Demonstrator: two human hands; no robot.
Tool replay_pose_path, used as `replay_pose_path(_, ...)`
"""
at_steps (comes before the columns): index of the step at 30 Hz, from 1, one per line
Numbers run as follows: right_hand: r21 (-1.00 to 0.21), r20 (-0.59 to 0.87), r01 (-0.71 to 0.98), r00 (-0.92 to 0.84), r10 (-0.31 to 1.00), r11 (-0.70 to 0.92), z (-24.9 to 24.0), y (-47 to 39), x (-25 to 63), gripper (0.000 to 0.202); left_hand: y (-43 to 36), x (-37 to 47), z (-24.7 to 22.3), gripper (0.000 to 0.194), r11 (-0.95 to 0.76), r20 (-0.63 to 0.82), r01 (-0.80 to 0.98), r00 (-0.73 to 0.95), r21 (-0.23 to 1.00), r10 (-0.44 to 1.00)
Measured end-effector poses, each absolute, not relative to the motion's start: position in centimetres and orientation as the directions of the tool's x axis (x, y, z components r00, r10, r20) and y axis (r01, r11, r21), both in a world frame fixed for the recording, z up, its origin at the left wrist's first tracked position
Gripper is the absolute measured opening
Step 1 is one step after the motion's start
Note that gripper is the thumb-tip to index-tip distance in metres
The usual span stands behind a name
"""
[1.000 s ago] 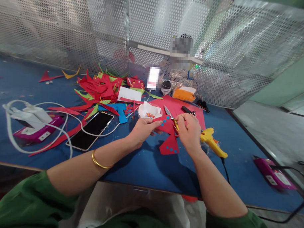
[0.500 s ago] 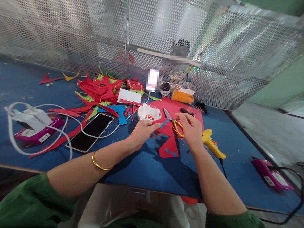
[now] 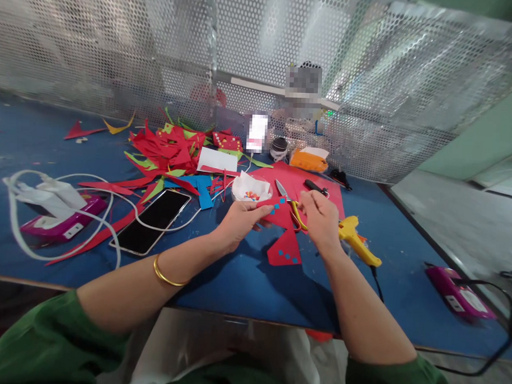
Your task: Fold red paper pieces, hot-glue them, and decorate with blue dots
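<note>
My left hand (image 3: 240,222) is closed, its thumb and fingers pinching the upper edge of a red bow-shaped cutout (image 3: 285,243). Small blue squares lie in a row on each wide end of it, and the lower end hangs over the blue table. To the right, my right hand (image 3: 321,219) hovers beside the cutout with its fingers curled together; what they hold, if anything, is hidden. Yellow-handled scissors (image 3: 281,188) lie behind, partly covered by the cutout and my right fingers. A white paper-lined bowl (image 3: 241,190) with small coloured bits stands just beyond my left hand.
Red and green scraps (image 3: 173,147) heap at the back left. A phone (image 3: 154,222) and a purple power strip (image 3: 62,219) with white cables lie left. A yellow glue gun (image 3: 359,240) is right of my right hand, near another purple strip (image 3: 458,294). Perforated metal closes off the back.
My right fingers have drawn back slightly from the cutout and curled in more. My left hand and the cutout stay nearly in place.
</note>
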State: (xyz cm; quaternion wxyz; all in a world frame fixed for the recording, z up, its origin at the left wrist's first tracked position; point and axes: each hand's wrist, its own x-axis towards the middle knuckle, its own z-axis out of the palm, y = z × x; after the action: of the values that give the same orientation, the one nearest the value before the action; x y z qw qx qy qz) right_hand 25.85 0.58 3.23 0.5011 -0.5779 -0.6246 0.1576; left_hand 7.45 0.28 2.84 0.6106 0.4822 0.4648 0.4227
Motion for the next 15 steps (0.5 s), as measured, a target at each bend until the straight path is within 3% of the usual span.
replay_pose_path(2,-0.783,0.433,0.582,0.259,0.863,0.219,3.1,1.0,26.3,0.042,0.3,7.5,2.9,0.015,0.186,-0.165,-0.077,0.218,0.98,0.962)
replay_pose_path(5,-0.792,0.458,0.565,0.298,0.837,0.232,2.9,1.5,26.7,0.028,0.2,7.5,3.0,0.015,0.192,-0.171,-0.074,0.226,0.979,0.959)
replay_pose_path(10,-0.92,0.291,0.306,0.11,0.951,0.246,3.0,1.1,25.8,0.033,0.0,7.6,3.2,0.013,0.207,-0.185,-0.079,0.22,0.975,0.958)
replay_pose_path(15,-0.918,0.269,0.322,0.08,0.96,0.23,3.1,0.4,24.9,0.029,0.0,7.6,3.1,0.012,0.199,-0.176,-0.074,0.241,0.977,0.954)
